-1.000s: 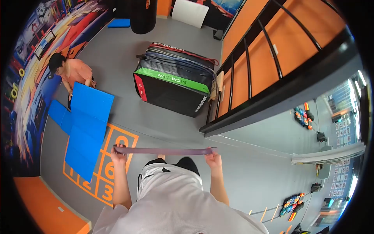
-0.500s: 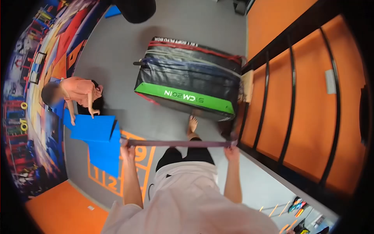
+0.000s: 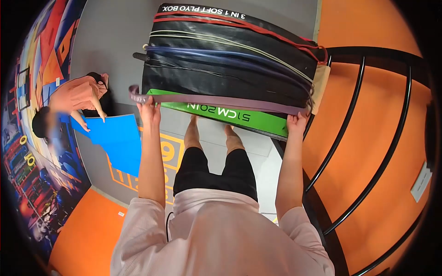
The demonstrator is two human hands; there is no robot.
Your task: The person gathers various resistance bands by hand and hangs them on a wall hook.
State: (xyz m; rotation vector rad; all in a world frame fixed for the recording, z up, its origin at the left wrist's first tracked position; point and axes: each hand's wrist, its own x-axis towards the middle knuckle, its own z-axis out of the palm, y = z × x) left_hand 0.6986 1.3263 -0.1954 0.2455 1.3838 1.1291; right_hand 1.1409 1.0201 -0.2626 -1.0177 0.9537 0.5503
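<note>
Lengthwise, one purple band (image 3: 221, 99) between two closed grips.
My left hand (image 3: 149, 109) pinches one end, its tip curling past my fingers, my right hand (image 3: 297, 122) the other, likely so it lies straight. It spans the black plyo box (image 3: 184, 79) near its green strip (image 3: 260, 121); contact I can't tell. Red bands (image 3: 255, 30) and blue bands (image 3: 198, 50) lie there, seemingly sorted by colour.

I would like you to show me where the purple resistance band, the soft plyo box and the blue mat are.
Purple resistance band (image 3: 221, 99): head view, middle of its length.
Soft plyo box (image 3: 216, 83): head view, bare black upper face.
Blue mat (image 3: 120, 142): head view, middle of its visible surface.
</note>
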